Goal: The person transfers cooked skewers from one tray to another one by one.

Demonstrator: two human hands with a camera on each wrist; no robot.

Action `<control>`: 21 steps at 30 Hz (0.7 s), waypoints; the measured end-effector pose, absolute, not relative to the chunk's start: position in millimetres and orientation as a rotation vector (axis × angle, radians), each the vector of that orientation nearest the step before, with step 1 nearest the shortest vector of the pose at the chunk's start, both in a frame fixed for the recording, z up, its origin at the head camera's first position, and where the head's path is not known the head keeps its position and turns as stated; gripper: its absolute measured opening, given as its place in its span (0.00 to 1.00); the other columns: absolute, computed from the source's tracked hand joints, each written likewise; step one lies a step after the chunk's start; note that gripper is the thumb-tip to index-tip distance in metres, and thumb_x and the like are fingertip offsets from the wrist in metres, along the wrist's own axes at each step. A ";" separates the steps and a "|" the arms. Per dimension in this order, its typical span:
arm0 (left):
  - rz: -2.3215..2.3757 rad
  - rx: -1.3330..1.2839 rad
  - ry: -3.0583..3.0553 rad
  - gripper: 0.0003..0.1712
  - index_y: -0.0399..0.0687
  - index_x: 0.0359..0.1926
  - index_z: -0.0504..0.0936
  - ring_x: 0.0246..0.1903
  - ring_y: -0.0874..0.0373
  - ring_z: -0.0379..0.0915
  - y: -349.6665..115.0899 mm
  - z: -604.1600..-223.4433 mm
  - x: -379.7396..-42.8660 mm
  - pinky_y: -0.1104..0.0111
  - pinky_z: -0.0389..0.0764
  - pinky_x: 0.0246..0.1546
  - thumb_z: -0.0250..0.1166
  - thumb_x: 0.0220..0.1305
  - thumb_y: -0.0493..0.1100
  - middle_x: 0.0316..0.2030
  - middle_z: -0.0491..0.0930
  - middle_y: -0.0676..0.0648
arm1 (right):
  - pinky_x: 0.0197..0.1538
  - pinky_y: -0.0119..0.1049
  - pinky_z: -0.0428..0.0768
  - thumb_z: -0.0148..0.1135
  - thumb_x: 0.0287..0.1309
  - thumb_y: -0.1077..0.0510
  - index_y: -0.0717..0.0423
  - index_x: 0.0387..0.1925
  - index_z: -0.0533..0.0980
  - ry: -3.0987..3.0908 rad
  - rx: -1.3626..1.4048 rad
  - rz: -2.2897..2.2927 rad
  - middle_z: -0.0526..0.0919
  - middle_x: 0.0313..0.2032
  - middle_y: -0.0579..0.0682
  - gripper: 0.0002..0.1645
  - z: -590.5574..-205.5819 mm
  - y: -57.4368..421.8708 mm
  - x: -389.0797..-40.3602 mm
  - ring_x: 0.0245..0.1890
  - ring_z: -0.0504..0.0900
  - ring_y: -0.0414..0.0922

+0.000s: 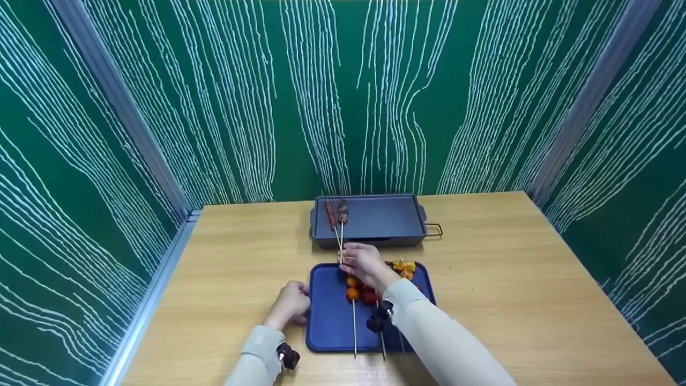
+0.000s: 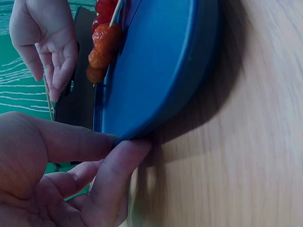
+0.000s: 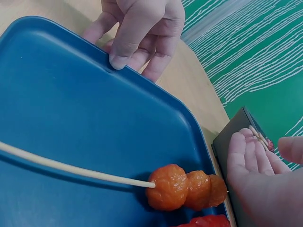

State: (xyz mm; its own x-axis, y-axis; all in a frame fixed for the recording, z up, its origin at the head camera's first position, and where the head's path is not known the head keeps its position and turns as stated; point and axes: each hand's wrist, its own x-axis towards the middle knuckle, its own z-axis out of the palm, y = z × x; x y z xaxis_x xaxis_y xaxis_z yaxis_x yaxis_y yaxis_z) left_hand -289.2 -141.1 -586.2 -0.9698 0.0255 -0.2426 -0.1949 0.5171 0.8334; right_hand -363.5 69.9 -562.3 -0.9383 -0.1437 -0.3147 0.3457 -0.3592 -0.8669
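Note:
My left hand (image 1: 292, 303) pinches the left rim of a blue tray (image 2: 156, 61) between thumb and fingers. My right hand (image 1: 367, 262) is over the tray's far edge, fingers extended and thumb apart in the right wrist view, beside the stick ends of two skewers. Those two, a red meat skewer (image 1: 330, 215) and a browned meat skewer (image 1: 343, 210), lie at the left end of a dark rectangular grill pan (image 1: 383, 214), their sticks crossing over its near edge. On the tray lie an orange-ball skewer (image 3: 166, 187), a red skewer (image 1: 370, 296) and a yellow one (image 1: 404, 266), partly hidden by my right arm.
Both pan and tray stand on a wooden table (image 1: 498, 268), the pan just behind the tray. A wire handle (image 1: 434, 230) sticks out from the pan's right side. Green walls (image 1: 343, 96) with white wavy lines enclose the table at the back and sides.

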 end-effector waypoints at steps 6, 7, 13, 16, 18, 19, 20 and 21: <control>1.455 -0.155 2.521 0.17 0.33 0.44 0.79 0.24 0.52 0.82 -140.8 -585.2 -290.0 0.63 0.89 0.18 0.48 0.58 0.26 0.36 0.77 0.42 | 0.37 0.32 0.85 0.56 0.73 0.73 0.71 0.60 0.74 1.611 0.313 -2.333 0.85 0.33 0.51 0.17 -563.6 71.7 -365.7 0.34 0.85 0.44; 1.453 -0.158 2.521 0.17 0.33 0.44 0.79 0.23 0.52 0.81 -140.8 -585.3 -290.3 0.64 0.89 0.18 0.48 0.58 0.26 0.36 0.77 0.42 | 0.36 0.32 0.85 0.57 0.73 0.73 0.71 0.60 0.74 1.617 0.317 -2.329 0.85 0.32 0.51 0.17 -563.6 72.3 -365.8 0.33 0.84 0.43; 1.437 -0.166 2.524 0.17 0.35 0.43 0.80 0.22 0.53 0.81 -141.2 -585.4 -290.5 0.64 0.89 0.18 0.48 0.58 0.26 0.35 0.78 0.42 | 0.34 0.31 0.83 0.59 0.72 0.72 0.71 0.62 0.74 1.658 0.325 -2.284 0.84 0.32 0.51 0.20 -565.4 75.9 -366.3 0.29 0.79 0.42; 1.432 -0.156 2.529 0.16 0.35 0.42 0.80 0.22 0.53 0.81 -141.8 -586.0 -290.5 0.64 0.89 0.18 0.48 0.57 0.26 0.35 0.78 0.42 | 0.34 0.30 0.83 0.60 0.71 0.72 0.71 0.63 0.75 1.678 0.323 -2.255 0.84 0.33 0.51 0.21 -565.6 77.0 -366.8 0.27 0.77 0.41; 1.431 -0.141 2.535 0.16 0.34 0.41 0.80 0.22 0.53 0.81 -142.1 -586.4 -290.7 0.63 0.89 0.18 0.49 0.58 0.26 0.34 0.77 0.43 | 0.33 0.30 0.82 0.60 0.70 0.73 0.71 0.63 0.75 1.689 0.320 -2.243 0.84 0.34 0.52 0.21 -565.3 77.7 -367.0 0.26 0.77 0.40; 1.429 -0.136 2.537 0.16 0.34 0.41 0.80 0.22 0.54 0.81 -142.2 -586.7 -291.0 0.63 0.89 0.18 0.49 0.58 0.26 0.34 0.77 0.43 | 0.32 0.30 0.82 0.60 0.69 0.73 0.71 0.63 0.75 1.688 0.317 -2.242 0.83 0.34 0.52 0.22 -565.0 78.0 -367.1 0.26 0.76 0.40; 1.429 -0.131 2.539 0.16 0.34 0.41 0.81 0.22 0.54 0.81 -142.5 -586.9 -291.1 0.63 0.90 0.18 0.49 0.58 0.26 0.33 0.77 0.43 | 0.32 0.30 0.81 0.60 0.68 0.74 0.72 0.64 0.74 1.687 0.312 -2.243 0.83 0.35 0.53 0.24 -564.9 78.3 -367.1 0.25 0.75 0.40; 1.430 -0.124 2.543 0.15 0.34 0.41 0.81 0.22 0.53 0.81 -142.7 -587.0 -291.2 0.63 0.90 0.19 0.49 0.58 0.26 0.33 0.77 0.43 | 0.31 0.30 0.80 0.59 0.67 0.74 0.72 0.65 0.74 1.684 0.309 -2.246 0.83 0.35 0.53 0.25 -564.4 78.7 -367.0 0.24 0.74 0.40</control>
State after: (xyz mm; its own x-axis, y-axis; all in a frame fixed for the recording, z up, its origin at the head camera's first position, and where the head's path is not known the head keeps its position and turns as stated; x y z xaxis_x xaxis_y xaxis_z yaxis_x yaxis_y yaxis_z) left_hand -291.2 -142.7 -587.0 -0.9719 0.0344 -0.2327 -0.1810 0.5226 0.8331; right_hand -367.0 78.7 -564.4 -0.9265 -0.1213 -0.3561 0.3758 -0.2566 -0.8905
